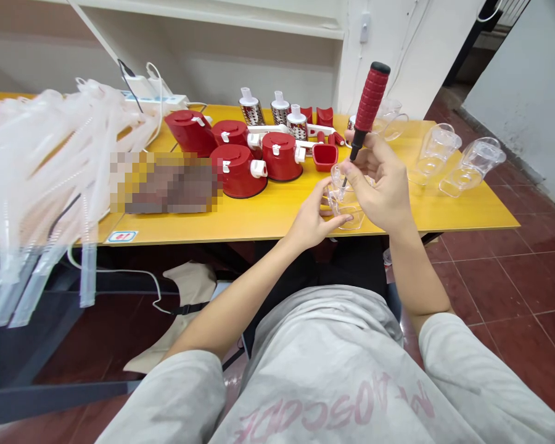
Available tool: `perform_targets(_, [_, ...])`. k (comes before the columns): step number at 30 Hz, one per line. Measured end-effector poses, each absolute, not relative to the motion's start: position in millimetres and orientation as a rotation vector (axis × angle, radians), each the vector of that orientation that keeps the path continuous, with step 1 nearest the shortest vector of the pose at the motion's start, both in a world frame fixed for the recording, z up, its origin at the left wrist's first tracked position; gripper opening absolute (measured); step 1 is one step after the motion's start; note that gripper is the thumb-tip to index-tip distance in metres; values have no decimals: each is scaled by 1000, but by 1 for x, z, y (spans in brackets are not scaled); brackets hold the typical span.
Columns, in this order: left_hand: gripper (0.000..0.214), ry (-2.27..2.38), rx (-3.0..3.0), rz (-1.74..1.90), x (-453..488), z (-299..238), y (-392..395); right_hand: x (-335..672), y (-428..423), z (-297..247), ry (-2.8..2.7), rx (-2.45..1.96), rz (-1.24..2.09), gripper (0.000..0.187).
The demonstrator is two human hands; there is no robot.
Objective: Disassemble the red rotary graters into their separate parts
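Observation:
My right hand (385, 182) is closed around the black lower part of a screwdriver (370, 102) with a ribbed red handle. The tool tilts slightly, its thin shaft pointing down into a clear plastic container (351, 213) at the table's front edge. Whether the tip touches a screw is too small to tell. With fingers on one side and thumb at the front, my left hand (315, 216) grips that container. Just left of it lies a small red rectangular part (325, 158). Red round housings (239, 171) with white side fittings stand farther left.
Several metal grater drums (250, 108) with white stems stand at the back of the yellow table (472, 213). More clear containers (474, 165) stand on the right. A heap of clear plastic strips (50, 179) overhangs the left edge, near a white power strip (155, 97) and cables.

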State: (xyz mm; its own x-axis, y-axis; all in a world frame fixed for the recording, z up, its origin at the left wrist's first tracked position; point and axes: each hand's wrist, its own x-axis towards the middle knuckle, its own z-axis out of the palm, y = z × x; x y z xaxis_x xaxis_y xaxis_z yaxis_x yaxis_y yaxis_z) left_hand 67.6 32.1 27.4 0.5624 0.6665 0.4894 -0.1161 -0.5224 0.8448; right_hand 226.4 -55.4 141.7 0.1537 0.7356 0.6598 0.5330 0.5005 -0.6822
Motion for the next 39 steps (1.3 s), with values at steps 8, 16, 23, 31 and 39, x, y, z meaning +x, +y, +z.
perform_targets(8, [102,437,1882,1080,69,25,33,230,-48,139,-1481,-1125,193,59])
perform_targets(16, [103,452,1872,1063,68,25,33,236,-49,137,-1508,-1095,244,55])
perform_targets(23, [101,463,1909,1057,68,26,33,229,-54,144,-1543,-1123,229,55])
perform_targets(31, [99,433,1925,1086,69,27,33,236,-48,148,-1521,-1093,288,54])
perform_targets(39, [99,427,1929,1099,69,26,34,240,-46,143,-1518,-1060,360,60])
